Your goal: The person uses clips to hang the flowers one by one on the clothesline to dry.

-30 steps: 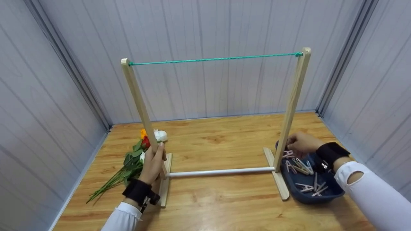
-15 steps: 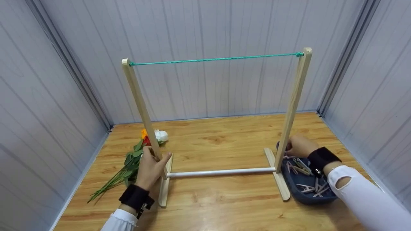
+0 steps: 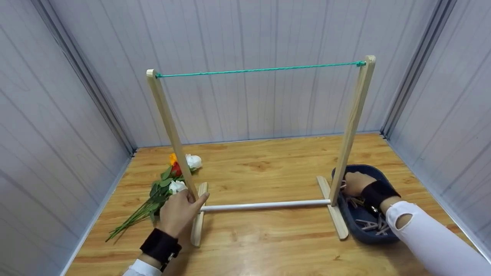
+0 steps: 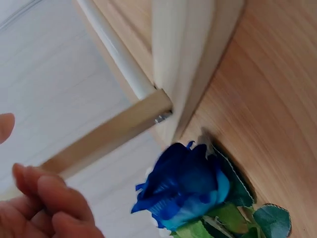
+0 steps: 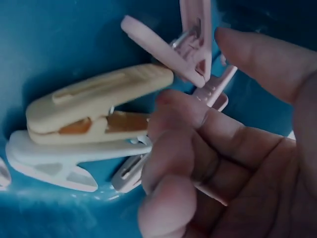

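Observation:
My left hand (image 3: 178, 212) is at the foot of the wooden frame's left post (image 3: 172, 138), fingers behind it and thumb extended in front. In the left wrist view, the thumb stands apart from the curled fingers (image 4: 54, 203) beside the post. A blue rose (image 4: 185, 181) lies close by. My right hand (image 3: 358, 184) reaches into the dark blue bin (image 3: 378, 239). In the right wrist view, thumb and index finger are spread near a pink clothespin (image 5: 173, 49). A cream clothespin (image 5: 94, 101) and a white clothespin (image 5: 54, 161) lie beside the fingers.
A green cord (image 3: 261, 69) runs between the two post tops, and a white rod (image 3: 264, 206) joins the feet. The right post (image 3: 353, 130) rises beside the bin. Roses lie at left, including a white rose (image 3: 193, 161) and a red rose (image 3: 176, 169).
My left hand has loosened from the post and slid down toward its foot, uncovering a white rose. My right hand has moved down and slightly left within the bin.

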Motion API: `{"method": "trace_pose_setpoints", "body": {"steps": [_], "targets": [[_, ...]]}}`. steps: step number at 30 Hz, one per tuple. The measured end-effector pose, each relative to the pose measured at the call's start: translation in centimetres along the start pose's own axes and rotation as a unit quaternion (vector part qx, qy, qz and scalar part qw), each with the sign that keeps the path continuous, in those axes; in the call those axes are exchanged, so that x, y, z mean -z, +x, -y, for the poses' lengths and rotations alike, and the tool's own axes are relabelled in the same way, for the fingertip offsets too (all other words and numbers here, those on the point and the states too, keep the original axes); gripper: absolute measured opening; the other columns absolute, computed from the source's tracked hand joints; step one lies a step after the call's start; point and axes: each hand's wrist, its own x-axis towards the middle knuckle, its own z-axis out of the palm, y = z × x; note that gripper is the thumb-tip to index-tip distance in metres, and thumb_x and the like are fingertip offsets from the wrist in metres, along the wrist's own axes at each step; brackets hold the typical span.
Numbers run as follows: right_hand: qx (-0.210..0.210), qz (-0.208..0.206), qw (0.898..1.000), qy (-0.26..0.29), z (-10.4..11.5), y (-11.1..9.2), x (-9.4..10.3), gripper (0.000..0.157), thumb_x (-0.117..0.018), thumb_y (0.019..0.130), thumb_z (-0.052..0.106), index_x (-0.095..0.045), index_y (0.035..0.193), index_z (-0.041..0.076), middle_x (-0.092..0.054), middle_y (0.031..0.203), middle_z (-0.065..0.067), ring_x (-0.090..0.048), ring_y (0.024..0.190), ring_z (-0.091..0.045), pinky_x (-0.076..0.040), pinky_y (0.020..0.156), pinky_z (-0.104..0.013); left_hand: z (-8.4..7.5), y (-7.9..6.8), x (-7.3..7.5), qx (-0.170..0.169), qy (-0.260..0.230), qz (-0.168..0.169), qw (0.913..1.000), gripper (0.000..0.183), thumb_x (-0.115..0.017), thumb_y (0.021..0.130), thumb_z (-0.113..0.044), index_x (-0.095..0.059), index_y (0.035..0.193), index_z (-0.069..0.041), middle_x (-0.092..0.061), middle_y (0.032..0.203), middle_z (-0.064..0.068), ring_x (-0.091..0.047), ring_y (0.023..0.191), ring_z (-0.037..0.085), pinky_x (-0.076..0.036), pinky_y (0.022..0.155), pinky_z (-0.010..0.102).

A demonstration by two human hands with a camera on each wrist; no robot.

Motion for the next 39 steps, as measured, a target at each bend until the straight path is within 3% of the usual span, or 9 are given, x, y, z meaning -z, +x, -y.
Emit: {"method": "trace_pose_setpoints", "body": {"steps": [3, 12, 19, 23, 26, 31, 36, 39], "targets": [[-0.011, 0.020, 1.000, 0.016, -0.3, 0.3, -0.5, 0.006, -0.065, 0.088, 0.004, -0.069, 0.084, 0.001, -0.068, 0.075, -0.011, -0.064, 0.062, -0.023, -0.052, 0.059, -0.035, -0.4, -0.2, 0.1, 0.003, 0.013, 0.017, 0.9998, 0.056, -0.072, 0.099, -0.063, -0.065, 0.074, -0.014, -0.052, 0.058, -0.001, -0.041, 0.049, 0.013, -0.027, 0.048, 0.027], [-0.014, 0.034, 0.997, 0.063, -1.2, 0.9, -1.5, 0.019, -0.059, 0.090, 0.001, -0.068, 0.073, 0.005, -0.064, 0.055, -0.004, -0.057, 0.042, -0.012, -0.045, 0.042, -0.025, -1.5, -1.0, -0.4, -0.014, 0.023, 0.072, 0.9971, 0.060, -0.070, 0.102, -0.058, -0.049, 0.062, -0.019, -0.036, 0.055, -0.006, -0.034, 0.047, 0.011, -0.023, 0.046, 0.026], [-0.008, 0.009, 0.994, 0.107, -1.5, 0.2, -0.7, 0.024, -0.058, 0.090, 0.005, -0.068, 0.067, 0.005, -0.063, 0.054, -0.002, -0.058, 0.044, -0.012, -0.047, 0.045, -0.026, -2.0, -1.3, -1.4, -0.049, 0.023, 0.090, 0.9944, 0.051, -0.073, 0.103, -0.048, -0.053, 0.066, -0.018, -0.038, 0.057, -0.008, -0.039, 0.050, 0.012, -0.028, 0.049, 0.028], [0.003, -0.019, 0.989, 0.144, -2.0, -0.4, 0.3, 0.032, -0.068, 0.096, 0.013, -0.071, 0.065, 0.006, -0.062, 0.054, 0.000, -0.059, 0.048, -0.013, -0.050, 0.050, -0.028, -2.4, -1.2, -1.6, -0.055, 0.014, 0.108, 0.9925, 0.047, -0.074, 0.103, -0.044, -0.058, 0.068, -0.017, -0.043, 0.058, -0.007, -0.042, 0.050, 0.011, -0.031, 0.049, 0.028], [0.001, -0.027, 0.983, 0.182, -2.2, -1.3, 1.4, 0.036, -0.072, 0.099, 0.018, -0.074, 0.066, 0.004, -0.063, 0.053, 0.001, -0.060, 0.049, -0.012, -0.053, 0.051, -0.029, -2.6, -1.2, -1.8, -0.060, 0.011, 0.122, 0.9906, 0.045, -0.073, 0.103, -0.043, -0.059, 0.069, -0.017, -0.045, 0.059, -0.007, -0.043, 0.051, 0.011, -0.032, 0.049, 0.027], [0.024, -0.018, 0.969, 0.245, -2.4, -2.9, 3.1, 0.034, -0.067, 0.104, 0.017, -0.078, 0.077, -0.001, -0.064, 0.060, 0.002, -0.059, 0.053, -0.011, -0.054, 0.054, -0.028, -2.7, -1.0, -2.0, -0.078, 0.014, 0.125, 0.9890, 0.044, -0.073, 0.104, -0.040, -0.058, 0.068, -0.018, -0.046, 0.060, -0.007, -0.042, 0.051, 0.010, -0.031, 0.049, 0.026], [0.071, 0.000, 0.944, 0.322, -2.4, -4.5, 4.4, 0.026, -0.067, 0.106, 0.017, -0.075, 0.096, -0.006, -0.069, 0.073, 0.002, -0.063, 0.061, -0.008, -0.057, 0.059, -0.025, -2.8, -1.0, -2.0, -0.091, 0.010, 0.122, 0.9883, 0.041, -0.073, 0.103, -0.037, -0.058, 0.070, -0.018, -0.048, 0.061, -0.007, -0.043, 0.052, 0.010, -0.032, 0.049, 0.025], [0.133, 0.004, 0.925, 0.356, -2.2, -5.5, 4.9, 0.025, -0.065, 0.108, 0.013, -0.070, 0.100, -0.010, -0.070, 0.077, 0.004, -0.065, 0.065, -0.007, -0.057, 0.060, -0.025, -3.1, -1.0, -2.1, -0.096, -0.002, 0.121, 0.9879, 0.038, -0.073, 0.104, -0.035, -0.059, 0.073, -0.017, -0.050, 0.063, -0.006, -0.045, 0.053, 0.010, -0.034, 0.050, 0.026]]}}
